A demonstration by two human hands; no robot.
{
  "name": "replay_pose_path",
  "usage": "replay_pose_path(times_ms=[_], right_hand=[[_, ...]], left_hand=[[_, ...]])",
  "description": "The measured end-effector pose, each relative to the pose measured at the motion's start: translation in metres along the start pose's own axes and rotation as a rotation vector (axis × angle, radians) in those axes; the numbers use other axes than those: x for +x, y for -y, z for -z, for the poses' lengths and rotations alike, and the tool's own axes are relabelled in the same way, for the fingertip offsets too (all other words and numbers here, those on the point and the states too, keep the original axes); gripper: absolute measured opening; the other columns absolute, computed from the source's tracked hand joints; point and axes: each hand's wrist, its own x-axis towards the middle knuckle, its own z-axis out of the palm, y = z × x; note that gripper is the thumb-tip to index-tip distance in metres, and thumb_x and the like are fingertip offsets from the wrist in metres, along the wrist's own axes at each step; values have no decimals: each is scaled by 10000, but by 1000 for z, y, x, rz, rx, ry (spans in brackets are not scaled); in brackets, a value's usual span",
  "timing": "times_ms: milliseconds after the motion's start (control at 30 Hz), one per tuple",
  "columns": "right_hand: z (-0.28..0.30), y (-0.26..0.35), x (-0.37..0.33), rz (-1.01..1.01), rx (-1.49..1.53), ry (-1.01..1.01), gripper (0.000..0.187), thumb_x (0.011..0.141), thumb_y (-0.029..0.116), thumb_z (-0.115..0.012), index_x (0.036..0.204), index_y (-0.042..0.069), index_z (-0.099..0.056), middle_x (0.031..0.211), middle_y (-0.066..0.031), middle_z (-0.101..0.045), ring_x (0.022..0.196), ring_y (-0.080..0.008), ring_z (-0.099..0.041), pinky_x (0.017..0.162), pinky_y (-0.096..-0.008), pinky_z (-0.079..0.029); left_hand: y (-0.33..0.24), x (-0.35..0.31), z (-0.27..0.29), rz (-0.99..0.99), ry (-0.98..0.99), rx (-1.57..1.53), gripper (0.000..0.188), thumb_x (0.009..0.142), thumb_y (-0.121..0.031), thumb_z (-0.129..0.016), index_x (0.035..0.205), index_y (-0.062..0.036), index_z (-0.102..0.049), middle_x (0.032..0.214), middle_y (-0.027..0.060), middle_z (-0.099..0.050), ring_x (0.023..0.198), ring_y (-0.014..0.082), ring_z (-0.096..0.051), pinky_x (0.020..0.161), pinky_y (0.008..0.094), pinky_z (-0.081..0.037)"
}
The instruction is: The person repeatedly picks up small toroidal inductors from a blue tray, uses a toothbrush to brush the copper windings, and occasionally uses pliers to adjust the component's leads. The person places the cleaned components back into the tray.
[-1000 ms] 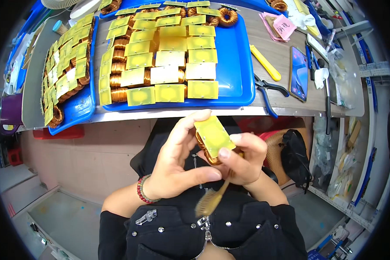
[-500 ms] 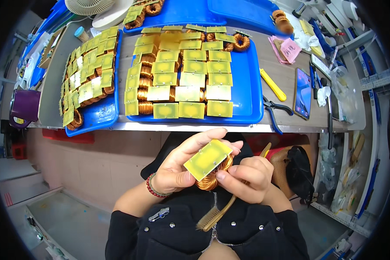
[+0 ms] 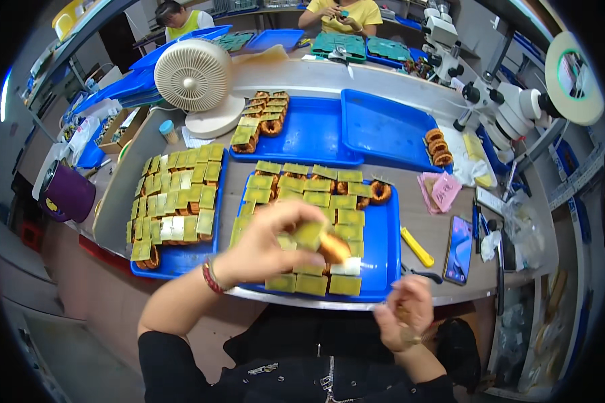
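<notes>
In my left hand (image 3: 275, 242) is a copper-wound ring coil (image 3: 335, 248) with a small yellow-green circuit board (image 3: 309, 235) on it, blurred by motion. The hand is over a blue tray (image 3: 381, 235) that holds rows of similar coils under yellow boards (image 3: 345, 287). It hides part of those rows. Close to the table's front edge, my right hand (image 3: 410, 309) has curled fingers, with something brownish at the palm that I cannot make out.
Another blue tray (image 3: 175, 267) of boarded coils stands left. Behind are two more blue trays (image 3: 316, 134) (image 3: 390, 124) and a fan (image 3: 193, 77). On the right lie a yellow-handled tool (image 3: 417, 247), pliers (image 3: 427, 275) and a phone (image 3: 458, 252). Two people work beyond.
My left hand has carried the coil from my lap up over the middle tray. My right hand has left the coil; the brush it held no longer shows clearly. The view has tilted up.
</notes>
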Motion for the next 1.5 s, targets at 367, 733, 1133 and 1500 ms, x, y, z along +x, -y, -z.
replay_pose_path(times_ms=[367, 733, 1133, 1500], right_hand=[[68, -37, 4, -118, -325, -193, 300, 753, -50, -596, 1029, -28, -481, 1029, -112, -428, 624, -73, -429, 561, -180, -347], [71, -50, 6, -164, -400, -197, 320, 761, -18, -594, 1057, -17, -473, 1044, -112, -425, 593, -71, -418, 564, -188, -334], [72, -40, -2, -117, -398, -189, 384, 768, -34, -576, 1132, -7, -457, 1110, -103, -441, 664, -65, -402, 620, -195, -341], [99, -37, -30, -180, -358, -217, 340, 864, 3, -549, 1185, 8, -439, 1078, -47, -484, 803, -65, -466, 636, -154, -341]], left_hand=[[128, 137, 132, -183, -318, 1243, 414, 566, -233, -793, 932, -138, -624, 947, 16, -615, 1039, 233, -504, 964, 434, -270], [161, 157, 145, 82, -459, 1357, 1021, 507, -260, -841, 1360, -195, -284, 1179, 48, -493, 1142, 227, -415, 964, 434, -230], [144, 137, 136, 146, -493, 1270, 1051, 529, -239, -836, 1392, -264, -236, 1200, 84, -472, 1153, 263, -404, 945, 448, -243], [40, -110, 161, 41, -1102, 1358, 769, 671, -288, -756, 1318, -112, -379, 1201, 123, -493, 1138, 287, -437, 966, 404, -324]])
